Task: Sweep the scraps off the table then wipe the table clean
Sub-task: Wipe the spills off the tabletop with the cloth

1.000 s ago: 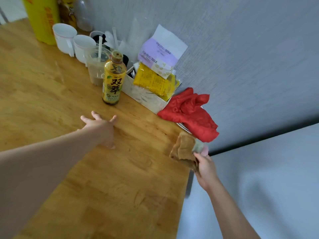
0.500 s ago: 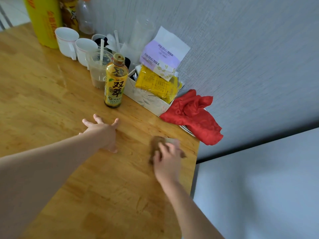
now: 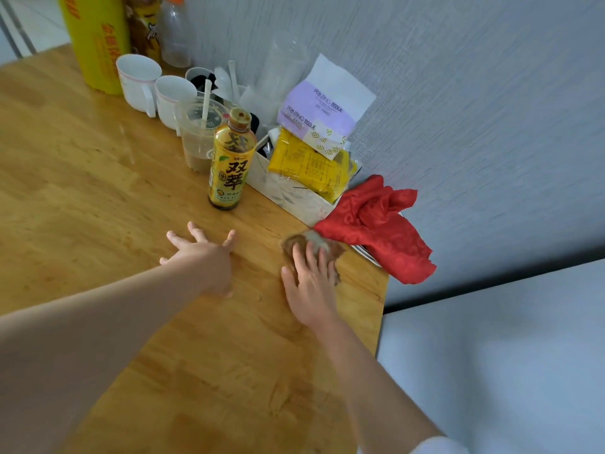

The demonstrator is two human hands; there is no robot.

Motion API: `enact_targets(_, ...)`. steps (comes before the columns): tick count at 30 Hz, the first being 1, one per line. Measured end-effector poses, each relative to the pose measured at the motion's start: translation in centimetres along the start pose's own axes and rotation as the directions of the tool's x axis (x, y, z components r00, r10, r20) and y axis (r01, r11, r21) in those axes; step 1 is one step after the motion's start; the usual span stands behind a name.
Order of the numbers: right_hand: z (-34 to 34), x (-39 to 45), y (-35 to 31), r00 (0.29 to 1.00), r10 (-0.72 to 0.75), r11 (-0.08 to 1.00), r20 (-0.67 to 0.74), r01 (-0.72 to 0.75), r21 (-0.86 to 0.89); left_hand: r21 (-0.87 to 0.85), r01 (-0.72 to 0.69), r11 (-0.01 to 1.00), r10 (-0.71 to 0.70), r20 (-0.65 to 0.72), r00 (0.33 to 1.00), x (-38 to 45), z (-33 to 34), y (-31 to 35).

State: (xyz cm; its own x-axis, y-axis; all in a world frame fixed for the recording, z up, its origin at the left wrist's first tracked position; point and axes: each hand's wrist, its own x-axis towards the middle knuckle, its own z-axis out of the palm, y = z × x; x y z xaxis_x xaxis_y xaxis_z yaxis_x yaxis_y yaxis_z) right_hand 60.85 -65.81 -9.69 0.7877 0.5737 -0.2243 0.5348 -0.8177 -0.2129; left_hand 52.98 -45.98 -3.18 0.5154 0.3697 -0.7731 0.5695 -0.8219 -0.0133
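A brown, stained wiping cloth [image 3: 322, 245] lies flat on the wooden table [image 3: 98, 198] near its right edge. My right hand [image 3: 311, 286] presses down on the cloth with fingers spread over it. My left hand [image 3: 203, 257] rests palm down on the bare wood to the left of the cloth, fingers apart, holding nothing. No scraps show on the wood around the hands.
A yellow tea bottle [image 3: 231, 165] stands just beyond my left hand. Behind it are a plastic cup [image 3: 199, 136], two white mugs [image 3: 139, 80] and a box of packets [image 3: 304, 178]. A red cloth [image 3: 379, 227] hangs over the right corner. The table edge [image 3: 381, 316] drops off right.
My right hand brought the brown cloth from off the table's right edge onto the wood, then pushed it further toward the red cloth. My left hand stayed planted.
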Motion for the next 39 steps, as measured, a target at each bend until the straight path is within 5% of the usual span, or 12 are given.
enact_targets(3, -1.5, -3.1, 5.6, 0.993, -0.101, 0.995, 0.059, 0.1, 0.029, -0.009, 0.004, 1.0, -0.004, -0.005, 1.0, 0.0, 0.0, 0.0)
enact_targets(6, -2.4, -6.5, 10.3, 0.977, 0.207, 0.978, -0.042, -0.206, 0.026, -0.039, 0.0, 0.999, 0.0, -0.01, 1.0, 0.2, 0.2, -0.1)
enact_targets(10, -1.7, -2.7, 4.3, 0.792, 0.605, 0.796, -0.087, -0.598, 0.09, -0.06, -0.001, 0.998, 0.0, -0.019, 1.0, 0.1, 0.2, -0.1)
enact_targets(11, -1.2, -1.6, 1.6, 0.834, 0.542, 0.84, -0.101, -0.533, 0.101, -0.07, -0.004, 0.998, 0.002, -0.019, 1.0, 0.0, 0.2, -0.2)
enact_targets(13, 0.7, -1.2, -2.8, 0.975, 0.163, 0.986, -0.149, -0.157, 0.051, -0.084, -0.011, 0.996, 0.01, -0.019, 1.0, -0.1, 0.2, -0.2)
enact_targets(16, 0.9, -3.2, -3.3, 0.963, -0.268, 0.956, -0.008, 0.267, 0.125, -0.109, -0.017, 0.994, 0.014, -0.032, 0.999, -0.2, 0.3, -0.3)
enact_targets(18, 0.0, -4.1, -0.5, 0.974, -0.219, 0.951, -0.057, 0.226, 0.213, -0.124, -0.024, 0.992, 0.018, -0.047, 0.999, -0.1, 0.4, -0.6)
enact_targets(22, -1.3, -2.1, 0.4, 0.977, 0.129, 0.985, -0.17, -0.107, 0.133, -0.147, -0.043, 0.988, 0.034, -0.065, 0.997, 0.0, 0.6, -0.6)
enact_targets(27, -0.2, 7.5, -9.7, 1.0, -0.003, 0.998, -0.026, 0.005, 0.068, -0.195, -0.085, 0.977, 0.044, -0.205, 0.978, 0.4, 2.1, -2.1)
enact_targets(31, -0.3, 7.8, -9.1, 0.986, -0.16, 0.987, 0.052, 0.16, 0.008, -0.349, -0.14, 0.927, 0.031, -0.3, 0.953, 0.9, 2.1, -4.4)
enact_targets(36, 0.3, 0.7, -3.8, 0.952, -0.301, 0.952, 0.059, 0.296, 0.075, -0.572, -0.388, 0.723, -0.175, -0.694, 0.698, 3.0, -2.2, -5.6)
enact_targets(39, -0.1, 1.0, -2.8, 0.96, -0.255, 0.967, 0.113, 0.251, 0.048, -0.534, -0.438, 0.723, -0.156, -0.744, 0.65, 3.8, -4.8, -4.2)
